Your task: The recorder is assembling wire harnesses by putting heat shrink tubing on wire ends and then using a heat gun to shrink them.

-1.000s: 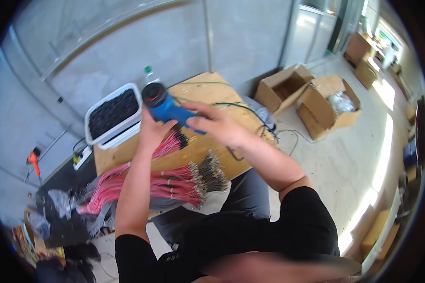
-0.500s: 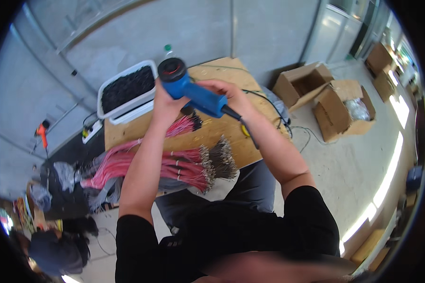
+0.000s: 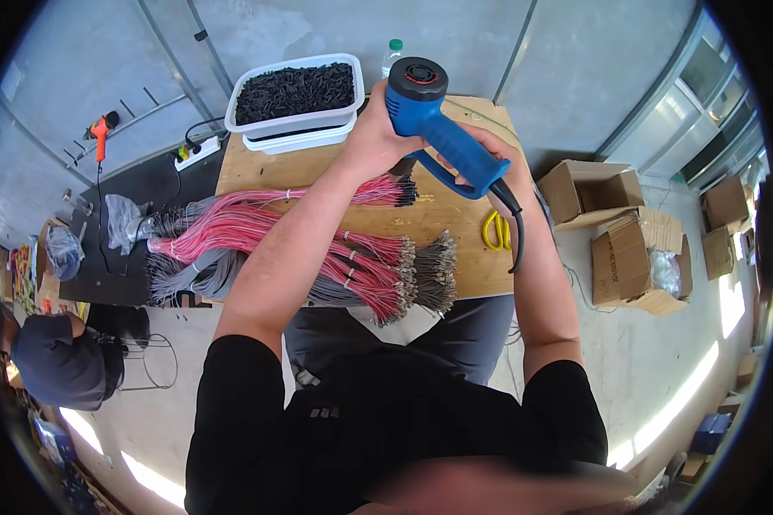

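Over the wooden table I hold a blue heat gun (image 3: 459,154) with a round black vented end facing up. My left hand (image 3: 374,137) is closed around its body just below that end. My right hand (image 3: 493,144) has its fingers curled at the handle, partly hidden behind it. A black cord runs from the handle down along my right forearm. Beneath my arms lie bundles of pink and grey wires (image 3: 258,225), tied with white bands. Metal-looking tips end the near bundles (image 3: 395,279), and black ends show on the far one (image 3: 401,190).
A white tub (image 3: 232,120) full of short black pieces stands at the table's far left, before a green-capped bottle (image 3: 393,53). Yellow-handled scissors (image 3: 495,230) lie on the right. An orange heat gun (image 3: 101,136) is at left. Cardboard boxes (image 3: 623,266) sit right; a person (image 3: 60,360) is lower left.
The whole view has shifted, so the table and tub appear farther right. Both hands still grip the heat gun. The yellow scissors now show more fully beside my right forearm.
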Available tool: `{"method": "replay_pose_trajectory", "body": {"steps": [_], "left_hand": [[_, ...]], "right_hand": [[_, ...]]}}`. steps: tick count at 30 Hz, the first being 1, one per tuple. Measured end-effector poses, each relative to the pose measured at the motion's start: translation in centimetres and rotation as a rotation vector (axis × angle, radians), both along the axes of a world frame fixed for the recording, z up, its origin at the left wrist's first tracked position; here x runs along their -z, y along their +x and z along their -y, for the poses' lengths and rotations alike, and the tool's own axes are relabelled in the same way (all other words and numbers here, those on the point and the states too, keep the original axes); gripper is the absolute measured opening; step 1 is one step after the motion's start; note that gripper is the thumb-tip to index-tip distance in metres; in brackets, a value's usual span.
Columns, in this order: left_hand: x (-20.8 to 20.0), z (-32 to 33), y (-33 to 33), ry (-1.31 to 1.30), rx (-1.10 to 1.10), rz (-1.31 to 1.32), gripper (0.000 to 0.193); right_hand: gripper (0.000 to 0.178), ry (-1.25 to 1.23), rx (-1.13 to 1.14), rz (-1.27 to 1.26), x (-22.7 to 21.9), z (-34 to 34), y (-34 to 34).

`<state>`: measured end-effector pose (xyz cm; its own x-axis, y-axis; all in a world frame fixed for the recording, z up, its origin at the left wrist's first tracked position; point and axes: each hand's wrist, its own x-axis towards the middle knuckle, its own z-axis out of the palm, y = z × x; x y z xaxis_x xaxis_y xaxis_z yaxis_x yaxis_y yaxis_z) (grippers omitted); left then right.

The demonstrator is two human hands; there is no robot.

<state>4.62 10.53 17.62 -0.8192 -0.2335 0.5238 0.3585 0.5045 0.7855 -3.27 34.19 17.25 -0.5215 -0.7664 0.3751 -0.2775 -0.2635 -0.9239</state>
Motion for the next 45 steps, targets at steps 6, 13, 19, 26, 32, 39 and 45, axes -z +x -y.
{"method": "replay_pose_trajectory", "body": {"steps": [6, 13, 19, 26, 32, 39, 45], "left_hand": [[-0.3, -0.6, 0.1, 0.02, 0.023, 0.009, 0.101], [-0.8, -0.8, 0.1, -0.024, 0.008, -0.008, 0.095], [-1.6, -1.3, 0.4, -0.056, 0.031, 0.026, 0.106], [-1.8, -1.2, 0.5, -0.045, 0.004, 0.029, 0.096], [-0.8, -0.3, 0.4, -0.07, -0.031, 0.046, 0.101], [-1.0, -1.2, 0.3, -0.075, 0.02, -0.039, 0.098], [-1.1, -1.2, -0.1, -0.073, -0.006, -0.044, 0.1]], "right_hand": [[0.045, -0.064, 0.147, 0.145, 1.7, 1.1, -1.2], [0.024, -0.091, 0.174, 0.086, 2.3, 1.5, -1.8], [0.022, -0.152, 0.219, 0.048, 2.5, 1.9, -1.5], [0.02, -0.073, 0.143, 0.181, 0.9, 1.1, -1.1], [0.042, 0.055, -0.023, 0.507, -1.8, -0.4, 1.2], [0.06, 0.064, 0.065, 0.711, -2.9, -0.7, 2.4], [0.058, -0.003, 0.016, 0.745, -3.1, -0.9, 2.8]]}}
